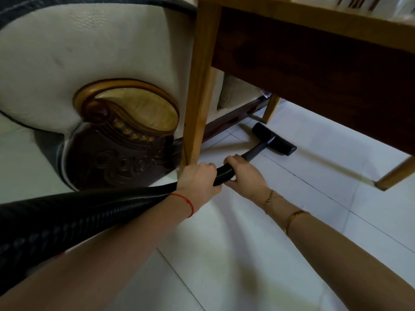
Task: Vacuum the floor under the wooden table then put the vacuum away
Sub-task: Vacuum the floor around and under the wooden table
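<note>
Black ribbed hose point(89, 212) sits in both my hands: left hand point(197, 178) and right hand point(244, 173) each have fingers point(231, 159) curled round it, close together. Its nozzle point(274, 139) lies flat on the white floor point(292, 221) under the table point(314, 63), between the near leg point(197, 97) and far leg point(271, 108), close to the sofa point(78, 63) base, with open tiles to the right.

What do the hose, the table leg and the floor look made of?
Hose: black ribbed plastic, going by its fine rings. Table leg: light wood, matte, with faint grain. Floor: pale glazed tile, likely ceramic, with thin dark joints and soft sheen.
</note>
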`<state>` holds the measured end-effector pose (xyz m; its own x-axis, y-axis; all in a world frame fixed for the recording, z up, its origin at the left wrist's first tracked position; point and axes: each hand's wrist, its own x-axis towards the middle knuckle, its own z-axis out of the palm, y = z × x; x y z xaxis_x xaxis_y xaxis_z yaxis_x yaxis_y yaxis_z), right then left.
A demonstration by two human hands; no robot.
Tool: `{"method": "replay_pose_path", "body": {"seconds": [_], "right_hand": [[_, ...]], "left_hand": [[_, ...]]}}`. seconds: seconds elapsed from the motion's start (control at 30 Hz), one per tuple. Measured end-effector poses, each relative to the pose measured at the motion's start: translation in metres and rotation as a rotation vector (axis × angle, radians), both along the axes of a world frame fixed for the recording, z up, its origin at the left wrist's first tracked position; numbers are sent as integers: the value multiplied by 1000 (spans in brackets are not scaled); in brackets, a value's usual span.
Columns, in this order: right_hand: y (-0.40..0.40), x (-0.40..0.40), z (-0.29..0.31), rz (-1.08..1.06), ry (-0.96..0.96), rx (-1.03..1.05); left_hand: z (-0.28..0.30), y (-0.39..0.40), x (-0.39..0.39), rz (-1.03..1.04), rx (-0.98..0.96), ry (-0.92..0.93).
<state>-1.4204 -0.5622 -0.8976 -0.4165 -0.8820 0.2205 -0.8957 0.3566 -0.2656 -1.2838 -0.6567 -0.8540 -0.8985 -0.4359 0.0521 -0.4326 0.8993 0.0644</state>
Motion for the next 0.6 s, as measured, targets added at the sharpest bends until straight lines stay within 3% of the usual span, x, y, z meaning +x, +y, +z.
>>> {"method": "replay_pose_path", "body": {"seconds": [0.33, 0.6], "right_hand": [[18, -85, -4, -84, -101, 109], [19, -85, -9, -78, -136, 34]], "left_hand": [[-13, 19, -90, -27, 96, 19], [-12, 20, -89, -5, 120, 14]]}}
